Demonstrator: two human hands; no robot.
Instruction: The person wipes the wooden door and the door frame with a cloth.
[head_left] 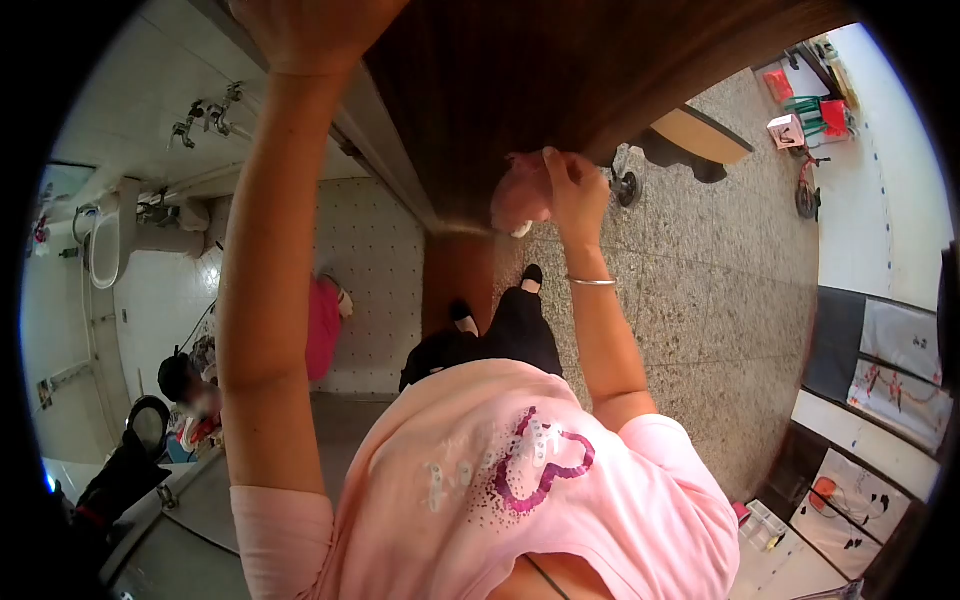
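My right hand [580, 195] is closed, thumb and fingers pinching a thin, crumpled pink cloth-like piece [522, 192]. A small white bit shows at its lower end. Behind it is a dark brown wooden door panel [480, 90]; whether the pink piece touches the panel I cannot tell. My left hand [315, 30] is raised at the top edge of the view, beside the panel's edge and the pale door frame [375, 150]. Its fingers are out of view.
To the left is a tiled washroom with a white basin [108, 248], wall taps [210, 115] and a pink item [322, 325]. Another person [185, 385] appears at lower left. A wheeled wooden piece [700, 140] stands on the speckled floor [710, 270] at right.
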